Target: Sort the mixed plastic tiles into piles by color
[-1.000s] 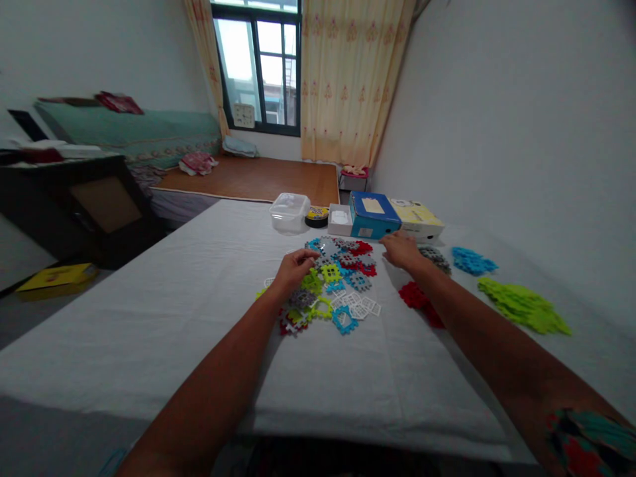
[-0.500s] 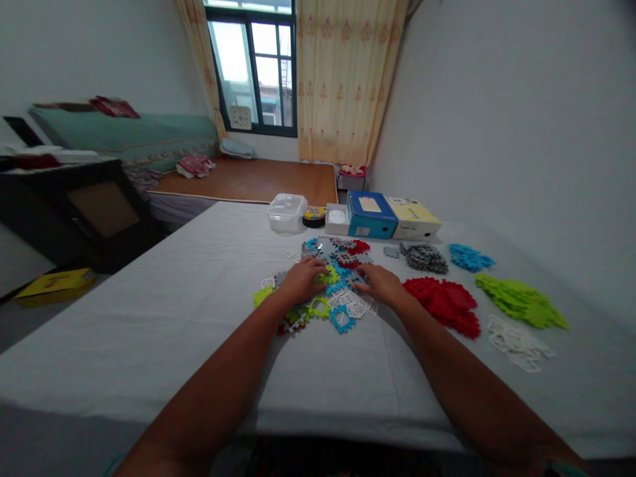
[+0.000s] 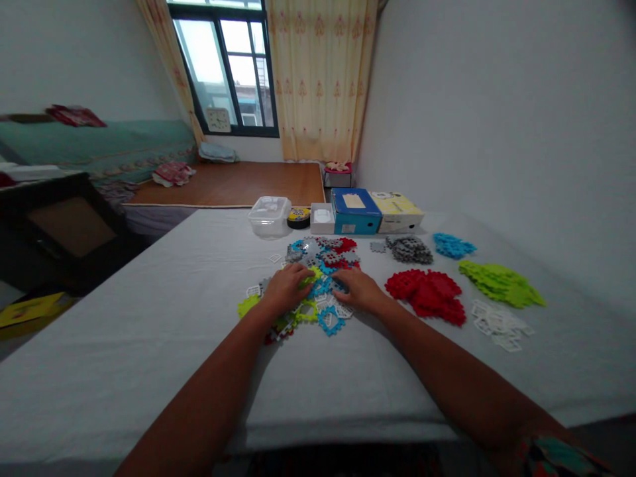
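Observation:
A mixed heap of flat plastic puzzle tiles (image 3: 322,255) in blue, red, grey, green and white lies in the middle of the white table (image 3: 149,318). My left hand (image 3: 287,286) rests palm down on the heap's left side, fingers curled over green and blue tiles. My right hand (image 3: 358,289) lies on the heap's right side, fingertips on a blue tile. Whether either hand grips a tile is hidden under the fingers. To the right lie sorted piles: red tiles (image 3: 427,295), grey tiles (image 3: 410,249), blue tiles (image 3: 453,245), green tiles (image 3: 499,283) and white tiles (image 3: 499,324).
At the table's far edge stand a clear plastic tub (image 3: 269,216), a small round tin (image 3: 299,217), a white box (image 3: 322,218), a blue box (image 3: 356,211) and a yellow box (image 3: 400,211). A white wall runs along the right. A dark desk (image 3: 54,225) stands at left.
My right hand has come back from the far right, near the boxes, to the mixed heap. The view has swung right, bringing the sorted piles into sight. My left hand stays on the heap.

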Demonstrator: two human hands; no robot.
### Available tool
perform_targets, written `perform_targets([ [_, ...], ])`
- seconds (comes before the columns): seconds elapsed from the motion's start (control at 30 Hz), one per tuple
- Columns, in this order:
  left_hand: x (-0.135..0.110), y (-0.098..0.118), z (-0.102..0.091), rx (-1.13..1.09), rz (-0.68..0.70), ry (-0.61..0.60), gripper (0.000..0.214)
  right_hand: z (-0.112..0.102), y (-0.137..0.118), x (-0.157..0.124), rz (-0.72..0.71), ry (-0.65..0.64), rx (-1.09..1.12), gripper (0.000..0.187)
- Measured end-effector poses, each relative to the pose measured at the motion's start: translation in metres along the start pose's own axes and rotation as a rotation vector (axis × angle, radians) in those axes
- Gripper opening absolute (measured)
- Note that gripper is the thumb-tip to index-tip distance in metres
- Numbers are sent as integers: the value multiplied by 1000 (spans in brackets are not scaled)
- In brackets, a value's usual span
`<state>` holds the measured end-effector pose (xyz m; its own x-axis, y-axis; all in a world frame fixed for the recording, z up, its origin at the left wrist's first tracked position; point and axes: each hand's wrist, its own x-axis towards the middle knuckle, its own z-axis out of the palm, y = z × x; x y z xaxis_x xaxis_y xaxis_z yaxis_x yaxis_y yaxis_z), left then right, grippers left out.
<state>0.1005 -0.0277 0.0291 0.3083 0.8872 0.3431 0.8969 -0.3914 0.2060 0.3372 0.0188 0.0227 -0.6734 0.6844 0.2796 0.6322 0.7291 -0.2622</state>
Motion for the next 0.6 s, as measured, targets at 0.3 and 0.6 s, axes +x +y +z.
perform_targets([
  [0.3, -3, -1, 1, -3, 24, 12, 29, 0, 20, 9, 131, 58, 92, 50],
  [0.6, -1, -1, 4, 22, 49, 1, 23, -33, 31, 21, 218, 65, -76, 38],
])
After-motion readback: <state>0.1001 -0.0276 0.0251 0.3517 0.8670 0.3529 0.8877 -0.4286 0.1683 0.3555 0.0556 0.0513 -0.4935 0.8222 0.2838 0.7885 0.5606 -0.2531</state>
